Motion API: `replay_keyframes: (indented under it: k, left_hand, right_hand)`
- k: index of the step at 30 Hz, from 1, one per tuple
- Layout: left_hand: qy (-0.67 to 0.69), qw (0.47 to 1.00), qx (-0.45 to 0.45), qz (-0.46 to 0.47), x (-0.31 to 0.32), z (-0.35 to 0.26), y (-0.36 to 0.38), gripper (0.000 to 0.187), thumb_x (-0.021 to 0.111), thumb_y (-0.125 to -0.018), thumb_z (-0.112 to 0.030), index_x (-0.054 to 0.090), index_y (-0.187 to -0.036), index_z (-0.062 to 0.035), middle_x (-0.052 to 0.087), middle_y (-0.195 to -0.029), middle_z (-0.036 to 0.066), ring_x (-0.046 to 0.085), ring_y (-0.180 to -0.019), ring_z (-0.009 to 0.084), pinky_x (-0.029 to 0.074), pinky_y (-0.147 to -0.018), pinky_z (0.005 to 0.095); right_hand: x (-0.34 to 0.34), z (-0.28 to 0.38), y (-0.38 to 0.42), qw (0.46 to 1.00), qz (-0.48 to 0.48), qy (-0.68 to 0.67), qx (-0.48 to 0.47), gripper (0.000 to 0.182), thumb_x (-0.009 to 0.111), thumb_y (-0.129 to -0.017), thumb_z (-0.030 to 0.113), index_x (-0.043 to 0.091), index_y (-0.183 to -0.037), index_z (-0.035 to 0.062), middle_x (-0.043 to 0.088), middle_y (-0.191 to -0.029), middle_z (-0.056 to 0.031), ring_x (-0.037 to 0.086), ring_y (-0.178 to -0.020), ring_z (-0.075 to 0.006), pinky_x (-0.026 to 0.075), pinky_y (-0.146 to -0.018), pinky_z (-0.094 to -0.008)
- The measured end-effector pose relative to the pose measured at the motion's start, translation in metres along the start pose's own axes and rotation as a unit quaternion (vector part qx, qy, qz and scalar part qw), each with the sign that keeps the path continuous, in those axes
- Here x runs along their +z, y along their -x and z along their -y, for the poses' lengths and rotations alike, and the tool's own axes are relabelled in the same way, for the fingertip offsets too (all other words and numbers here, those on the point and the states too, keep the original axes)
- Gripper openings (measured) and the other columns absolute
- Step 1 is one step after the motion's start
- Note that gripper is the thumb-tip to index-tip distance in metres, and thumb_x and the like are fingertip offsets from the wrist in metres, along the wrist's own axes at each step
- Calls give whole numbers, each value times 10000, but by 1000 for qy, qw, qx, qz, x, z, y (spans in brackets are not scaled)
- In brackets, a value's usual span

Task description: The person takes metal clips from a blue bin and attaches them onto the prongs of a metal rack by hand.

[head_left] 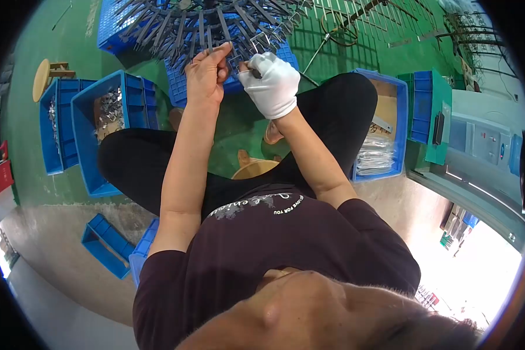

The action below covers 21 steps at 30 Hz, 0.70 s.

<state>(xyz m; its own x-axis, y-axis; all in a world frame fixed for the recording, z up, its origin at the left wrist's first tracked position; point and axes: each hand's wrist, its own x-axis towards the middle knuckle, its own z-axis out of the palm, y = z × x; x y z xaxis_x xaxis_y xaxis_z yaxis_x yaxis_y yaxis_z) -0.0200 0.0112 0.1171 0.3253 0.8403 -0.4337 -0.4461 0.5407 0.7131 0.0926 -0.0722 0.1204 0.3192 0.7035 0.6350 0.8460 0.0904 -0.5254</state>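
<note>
A round rack with many dark metal strips radiating from its middle stands in front of me. My left hand, bare, reaches its near edge, with thumb and forefinger pinched together at the strip ends. Close beside it is my right hand in a white glove, its fingers curled and closed, bare fingertips showing. A thin bent wire piece sticks up just beyond the glove. Small, thin metal shows between the two hands; I cannot tell what either one grips.
Blue crates with small metal parts stand on the left, near a wooden stool. At my right knee is a blue crate holding plastic-wrapped bundles. A wire rack stands at the back right.
</note>
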Motion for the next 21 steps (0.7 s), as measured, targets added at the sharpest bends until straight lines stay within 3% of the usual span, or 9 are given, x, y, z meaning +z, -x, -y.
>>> replay_keyframes:
  k: [4, 7, 21]
  left_hand:
    - [-33, 999, 2, 2, -2, 1, -1, 103, 708, -835, -69, 670, -894, 7, 485, -610, -32, 416, -455, 58, 321, -393, 179]
    - [-2, 1000, -7, -2, -1, 0, -2, 119, 761, -775, -32, 651, -731, -37, 526, -589, -14, 411, -430, 62, 285, -383, 202]
    - [-2, 1000, -1, -5, 2, -1, 0, 110, 753, -777, -24, 653, -731, -37, 516, -584, -23, 403, -433, 57, 294, -387, 198]
  right_hand:
    - [2, 0, 0, 1000, 1, 18, -13, 154, 762, -676, 121, 613, -645, 95, 604, -641, -83, 599, -552, -279, 470, -504, -362]
    - [0, 2, 0, 999, 2, 23, -24, 167, 764, -676, 124, 604, -637, 97, 601, -636, -82, 594, -543, -280, 468, -499, -363]
    - [1, 0, 0, 998, -2, 43, -50, 173, 767, -659, 137, 599, -634, 105, 579, -611, -70, 581, -523, -269, 459, -488, -358]
